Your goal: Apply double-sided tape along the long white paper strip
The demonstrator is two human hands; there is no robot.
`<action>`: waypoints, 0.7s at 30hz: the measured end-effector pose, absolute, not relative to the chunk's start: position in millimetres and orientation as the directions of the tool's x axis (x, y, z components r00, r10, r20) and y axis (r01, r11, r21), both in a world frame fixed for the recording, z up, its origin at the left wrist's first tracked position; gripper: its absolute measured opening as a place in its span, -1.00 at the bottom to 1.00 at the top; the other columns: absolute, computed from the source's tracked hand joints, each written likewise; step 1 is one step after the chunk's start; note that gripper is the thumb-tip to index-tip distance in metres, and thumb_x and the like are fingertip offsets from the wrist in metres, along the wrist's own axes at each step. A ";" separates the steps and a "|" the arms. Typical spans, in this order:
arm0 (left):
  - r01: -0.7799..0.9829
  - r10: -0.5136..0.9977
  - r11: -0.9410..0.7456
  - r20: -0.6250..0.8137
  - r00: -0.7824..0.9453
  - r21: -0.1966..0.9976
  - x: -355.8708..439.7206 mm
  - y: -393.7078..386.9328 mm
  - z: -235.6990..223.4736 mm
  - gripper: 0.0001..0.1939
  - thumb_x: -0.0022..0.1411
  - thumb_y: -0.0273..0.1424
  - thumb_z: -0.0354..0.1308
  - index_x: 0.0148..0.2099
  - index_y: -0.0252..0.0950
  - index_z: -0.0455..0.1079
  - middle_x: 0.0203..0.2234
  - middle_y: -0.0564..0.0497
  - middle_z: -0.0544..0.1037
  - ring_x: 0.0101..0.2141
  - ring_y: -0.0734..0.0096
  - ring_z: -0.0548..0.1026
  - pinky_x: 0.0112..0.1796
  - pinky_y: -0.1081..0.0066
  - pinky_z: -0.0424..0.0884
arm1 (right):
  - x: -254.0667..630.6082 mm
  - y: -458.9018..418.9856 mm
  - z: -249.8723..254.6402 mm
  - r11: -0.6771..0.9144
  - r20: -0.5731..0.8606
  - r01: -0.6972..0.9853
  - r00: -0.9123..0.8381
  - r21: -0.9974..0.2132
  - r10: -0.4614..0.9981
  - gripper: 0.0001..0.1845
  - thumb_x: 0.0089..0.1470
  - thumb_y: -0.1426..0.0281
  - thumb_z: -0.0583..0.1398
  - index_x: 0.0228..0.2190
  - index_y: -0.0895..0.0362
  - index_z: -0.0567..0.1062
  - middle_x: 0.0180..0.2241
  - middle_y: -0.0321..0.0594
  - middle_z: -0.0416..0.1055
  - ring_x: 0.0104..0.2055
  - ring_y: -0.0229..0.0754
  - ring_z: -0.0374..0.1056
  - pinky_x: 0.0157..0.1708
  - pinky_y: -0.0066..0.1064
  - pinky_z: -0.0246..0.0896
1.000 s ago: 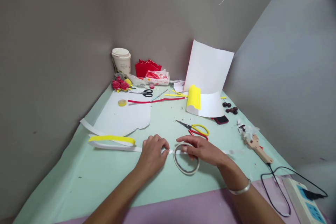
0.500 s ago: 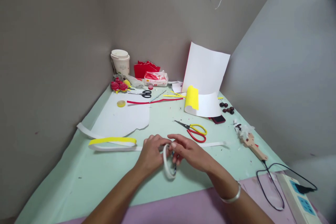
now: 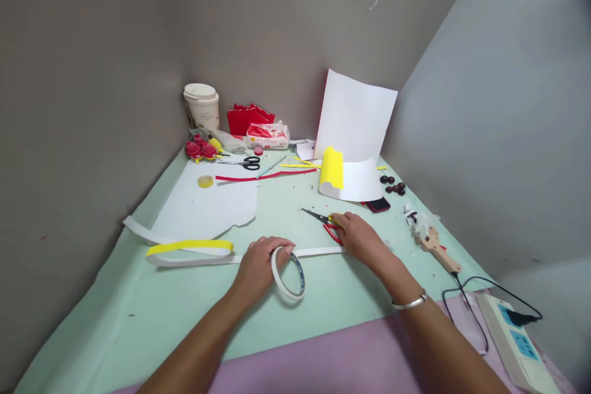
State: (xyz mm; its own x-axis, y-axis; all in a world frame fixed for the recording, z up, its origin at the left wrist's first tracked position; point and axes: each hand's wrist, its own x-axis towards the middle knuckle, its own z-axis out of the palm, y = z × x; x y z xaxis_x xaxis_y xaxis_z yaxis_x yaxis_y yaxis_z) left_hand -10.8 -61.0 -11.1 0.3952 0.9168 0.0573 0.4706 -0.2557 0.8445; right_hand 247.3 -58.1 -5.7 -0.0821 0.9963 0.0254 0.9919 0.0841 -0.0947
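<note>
My left hand [image 3: 259, 266] grips a roll of white double-sided tape [image 3: 278, 278] by its upper edge, the ring standing tilted with its blue-printed inside facing right. My right hand [image 3: 361, 237] is closed over the handles of the scissors [image 3: 324, 220], which have one red and one yellow loop. Their dark blades lie shut and point to the far left. Between and behind my hands runs a long white paper strip [image 3: 319, 252]. Its left part curls into a loop that shows a yellow face [image 3: 189, 246].
Black scissors [image 3: 252, 164], a small yellow tape roll [image 3: 205, 181] and a red strip [image 3: 281, 173] lie farther back. White paper [image 3: 357, 117] leans on the wall behind a yellow roll [image 3: 331, 169]. A glue gun [image 3: 436, 246] and power strip [image 3: 517, 341] are at right.
My right hand has left the tape roll and moved right and away to the scissors, taking hold of the handles. My left hand keeps the roll. The view has shifted slightly.
</note>
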 end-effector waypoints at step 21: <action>0.368 0.929 -0.084 -0.061 0.365 0.926 -13.4 -59.2 -8.4 -0.70 0.24 -0.09 0.02 -0.28 -0.20 0.39 -0.44 0.06 0.50 -0.38 0.32 0.43 -0.36 0.42 0.30 | 182.7 -192.6 -6.1 -0.470 -0.457 -0.589 -0.184 -0.657 0.870 -0.65 0.09 0.17 0.27 -0.21 0.18 0.45 -0.43 -0.27 0.34 -0.59 -0.45 0.13 -0.66 -0.61 -0.08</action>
State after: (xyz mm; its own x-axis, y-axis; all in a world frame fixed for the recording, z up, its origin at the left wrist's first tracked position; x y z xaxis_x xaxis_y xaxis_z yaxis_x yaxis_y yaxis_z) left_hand -13.4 -59.2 -8.4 0.3654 0.9288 -0.0612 0.3683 -0.0839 0.9259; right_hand 182.7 -192.6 -6.1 -0.1843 0.8700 -0.4573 -0.5894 -0.4702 -0.6570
